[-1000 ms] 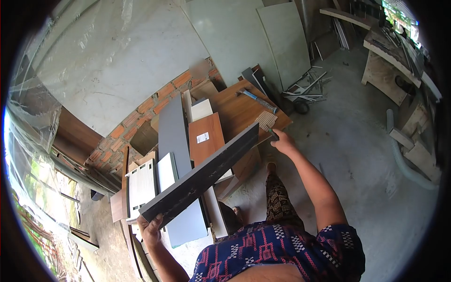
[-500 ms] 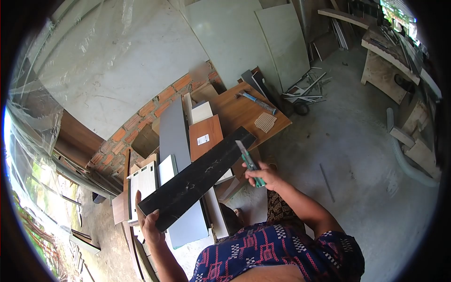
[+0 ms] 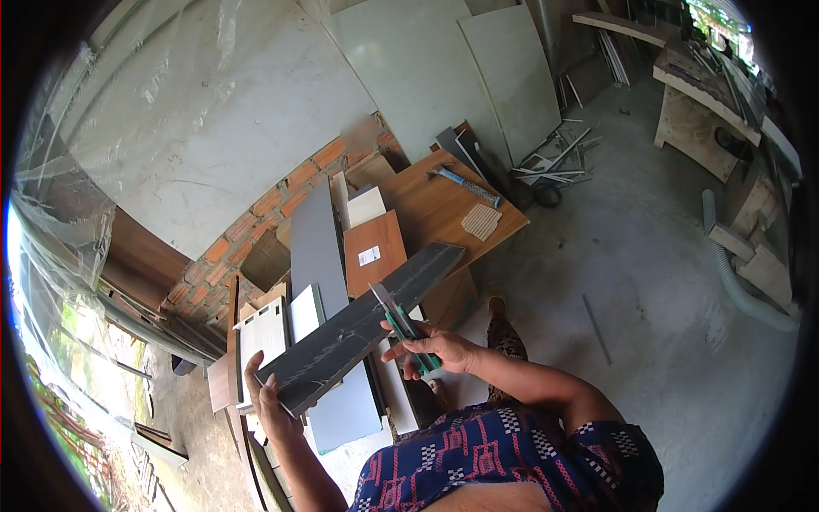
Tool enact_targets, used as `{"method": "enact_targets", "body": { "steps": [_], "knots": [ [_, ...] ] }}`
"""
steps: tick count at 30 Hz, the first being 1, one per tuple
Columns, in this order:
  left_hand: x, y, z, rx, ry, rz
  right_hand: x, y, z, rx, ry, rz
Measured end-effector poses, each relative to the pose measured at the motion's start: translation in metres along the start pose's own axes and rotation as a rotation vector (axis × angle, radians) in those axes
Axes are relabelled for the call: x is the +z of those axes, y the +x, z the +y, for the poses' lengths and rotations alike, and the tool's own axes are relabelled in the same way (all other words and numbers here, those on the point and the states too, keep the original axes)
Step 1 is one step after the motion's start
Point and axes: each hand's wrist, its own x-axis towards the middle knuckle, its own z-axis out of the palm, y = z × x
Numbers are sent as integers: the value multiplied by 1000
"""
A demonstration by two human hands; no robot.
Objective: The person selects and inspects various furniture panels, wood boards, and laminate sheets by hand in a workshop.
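In the head view, my left hand (image 3: 275,411), lower left of centre, pinches the near end of a long dark board (image 3: 363,328) that slants up to the middle of the frame. My right hand (image 3: 431,350), below centre, is closed around a green cutter (image 3: 408,328), its blade over the board. A hammer (image 3: 465,185) and a piece of ridged cardboard (image 3: 482,222) lie on the brown tabletop (image 3: 418,200), above centre.
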Motion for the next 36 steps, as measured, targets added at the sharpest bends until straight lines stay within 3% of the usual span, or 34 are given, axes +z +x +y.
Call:
{"method": "enact_targets", "body": {
  "steps": [2,9,13,16,17,18,20,23,25,28,30,31,36],
  "knots": [
    [-13,-1,-8,-36,26,49,3,4,-2,23,-22,-6],
    [-2,-10,10,25,108,-149,13,14,-8,13,-75,86],
    [-35,-13,7,-60,524,-233,14,17,-9,-48,-108,116],
    [-6,-9,13,136,1126,19,17,22,-15,-67,-171,134],
    [-4,-9,11,317,1193,-58,16,24,-19,-45,-216,132],
    [8,-12,14,311,1106,-76,17,25,-22,-23,-261,131],
    [-7,-5,4,481,1157,-213,17,27,-24,-53,-294,118],
    [-5,-14,2,-22,680,-150,26,25,-29,-129,-464,136],
    [-6,-12,0,-5,671,-176,38,23,-24,-247,-736,205],
    [-6,-10,1,33,558,-161,53,22,-12,-595,-1191,327],
    [-13,-10,-2,-26,549,-144,65,18,-14,-680,-1458,315],
    [-14,-10,-3,-25,529,-140,74,12,-18,-603,-1565,281],
    [-15,-10,-5,-35,500,-137,93,14,-4,-686,-1651,164]
  ]
}}
